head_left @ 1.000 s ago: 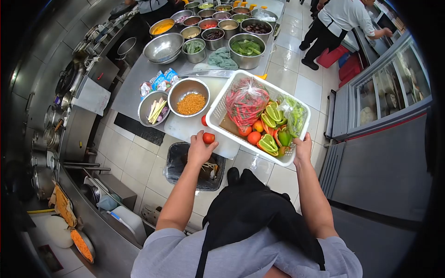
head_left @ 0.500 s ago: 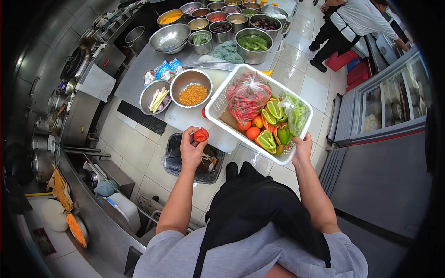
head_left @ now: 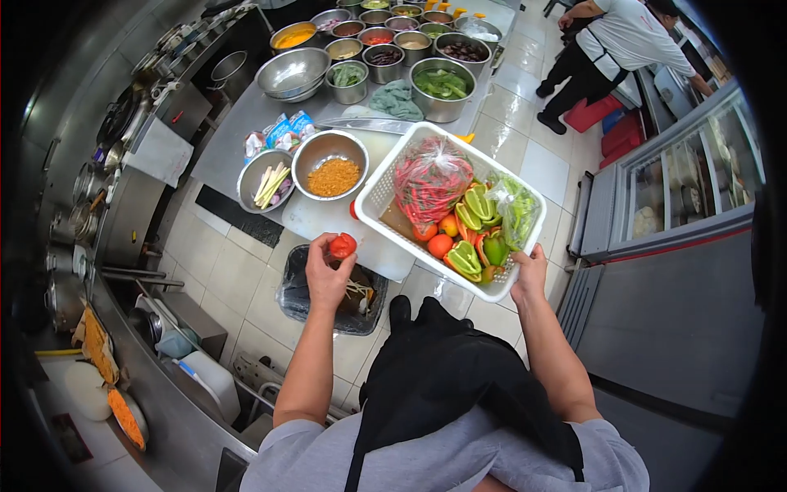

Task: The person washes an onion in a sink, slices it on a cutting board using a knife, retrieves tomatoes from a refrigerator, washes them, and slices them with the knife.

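Observation:
In my left hand (head_left: pixel 328 275) is a small glossy red vegetable (head_left: pixel 343 245), pinched between thumb and fingers; whether it is a tomato or a piece of red pepper I cannot tell. My right hand (head_left: pixel 529 275) grips the near right corner of a white plastic basket (head_left: pixel 374 193), which is tilted over the table edge. Inside lie a clear bag of red chillies (head_left: pixel 430 182), cut green peppers (head_left: pixel 464 259), tomatoes (head_left: pixel 440 245) and a bag of leafy greens (head_left: pixel 516 211). Another red vegetable (head_left: pixel 354 210) shows beside the basket on a white cutting board (head_left: pixel 320 220).
A bowl of orange-brown crumbs (head_left: pixel 332 178) and a bowl with lemongrass stalks (head_left: pixel 270 187) stand left of the basket. Below the board sits a lined bin (head_left: pixel 295 310). Several ingredient pots fill the far table. A co-worker (head_left: pixel 627 37) bends near a glass-fronted fridge (head_left: pixel 689 176).
The view has shifted slightly, so the table and bowls sit a little further left. The red vegetable has turned somewhat in my left hand; my right hand keeps its grip on the basket.

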Motion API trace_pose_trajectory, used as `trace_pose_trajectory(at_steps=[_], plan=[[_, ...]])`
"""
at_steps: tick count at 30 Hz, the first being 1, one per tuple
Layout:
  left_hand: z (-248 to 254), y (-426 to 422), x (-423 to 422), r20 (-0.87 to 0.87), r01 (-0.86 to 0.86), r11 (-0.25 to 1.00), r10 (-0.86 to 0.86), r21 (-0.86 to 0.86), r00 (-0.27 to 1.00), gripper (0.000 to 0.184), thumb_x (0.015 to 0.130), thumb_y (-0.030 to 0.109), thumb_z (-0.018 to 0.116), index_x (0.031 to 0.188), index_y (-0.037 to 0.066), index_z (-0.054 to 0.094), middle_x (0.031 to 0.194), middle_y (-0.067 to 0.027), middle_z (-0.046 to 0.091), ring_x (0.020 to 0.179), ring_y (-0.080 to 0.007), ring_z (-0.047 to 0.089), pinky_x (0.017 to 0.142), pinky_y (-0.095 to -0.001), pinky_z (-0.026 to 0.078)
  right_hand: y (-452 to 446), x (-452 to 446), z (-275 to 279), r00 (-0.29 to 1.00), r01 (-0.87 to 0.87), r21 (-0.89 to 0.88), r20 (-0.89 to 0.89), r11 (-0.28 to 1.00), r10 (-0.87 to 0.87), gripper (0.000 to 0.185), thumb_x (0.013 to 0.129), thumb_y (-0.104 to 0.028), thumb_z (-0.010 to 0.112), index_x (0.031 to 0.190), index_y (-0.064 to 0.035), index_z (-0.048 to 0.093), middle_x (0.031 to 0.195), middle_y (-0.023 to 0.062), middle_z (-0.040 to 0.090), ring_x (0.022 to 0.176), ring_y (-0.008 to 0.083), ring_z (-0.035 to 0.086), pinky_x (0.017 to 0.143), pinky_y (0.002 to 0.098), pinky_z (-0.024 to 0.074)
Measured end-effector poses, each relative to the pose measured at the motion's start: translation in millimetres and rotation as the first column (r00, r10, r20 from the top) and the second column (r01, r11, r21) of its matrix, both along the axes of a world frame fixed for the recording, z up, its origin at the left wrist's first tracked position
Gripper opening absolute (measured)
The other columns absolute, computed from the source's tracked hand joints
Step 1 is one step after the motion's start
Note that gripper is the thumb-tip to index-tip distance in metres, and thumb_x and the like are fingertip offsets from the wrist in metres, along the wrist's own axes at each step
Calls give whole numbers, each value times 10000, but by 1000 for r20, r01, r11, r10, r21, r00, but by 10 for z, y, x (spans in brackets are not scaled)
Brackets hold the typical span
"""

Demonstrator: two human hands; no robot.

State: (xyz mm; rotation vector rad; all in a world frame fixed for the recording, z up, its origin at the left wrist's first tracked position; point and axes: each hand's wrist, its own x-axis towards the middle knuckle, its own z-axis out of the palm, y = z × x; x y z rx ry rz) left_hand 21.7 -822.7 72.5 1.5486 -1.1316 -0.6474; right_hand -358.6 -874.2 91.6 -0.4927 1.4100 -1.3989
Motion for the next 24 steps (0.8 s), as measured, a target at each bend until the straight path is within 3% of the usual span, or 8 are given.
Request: trace_pose_trajectory(at_steps=[2,3,6,10,12,16,20,24], plan=[[125,-164,56,170,-68,983,39,169,985,481,767,106,809,1190,43,588,1111,-124,662,999,-243,664,837,-342,534,22,29,-15,1000,-13,8,-5,1000,13,404,750,149,545,1128,6,528,1073,139,633,950,251,643,866,384,540],[-43,-284,132,262,-78,994,54,81,963,481,780,161,808,1196,44,594,1103,-137,670,956,-279,666,817,-362,529,29,27,-80,1000,-17,4,-8,1000,17,420,768,132,537,1165,-7,525,1106,140,633,969,261,641,893,401,539],[-249,-602,278,436,-111,943,-40,315,899,491,825,260,782,1229,53,594,1105,-145,626,1004,-304,627,897,-410,508,55,98,-25,1000,-1,22,-29,1000,1,426,770,135,533,1173,-3,521,1107,140,628,968,260,642,891,405,540],[-332,-657,262,524,-106,940,-85,324,848,528,848,278,762,1280,47,565,1170,-165,575,1049,-323,603,930,-418,496,56,68,-114,1000,15,3,-9,1000,-15,384,748,133,547,1108,1,530,1078,130,621,958,239,625,880,374,510],[-356,-615,279,404,-93,959,-24,268,915,574,850,268,764,1326,50,527,1247,-192,530,1050,-349,591,935,-424,495,90,78,-124,999,33,26,6,999,-33,363,745,131,550,1081,-3,527,1051,118,616,934,225,617,874,365,501],[-274,-496,351,385,-97,978,19,185,923,593,847,213,765,1354,55,501,1256,-199,514,1070,-360,574,953,-433,485,130,181,-77,997,70,-8,15,997,-70,332,749,119,570,1053,-8,532,992,96,611,889,208,606,848,356,503],[44,-404,197,437,-62,998,56,0,898,455,824,76,740,1238,26,558,1213,-190,535,1084,-360,562,969,-434,458,150,174,-176,996,88,-37,20,995,-87,300,754,106,589,1025,-13,543,971,91,612,860,188,597,816,336,499],[524,-367,-334,424,320,931,-222,-176,878,282,813,59,714,1080,55,625,1042,-135,632,1012,-310,607,876,-406,468,171,159,-218,992,59,-26,-111,998,-61,269,768,87,603,1008,-24,554,956,72,618,857,166,591,816,316,487]])
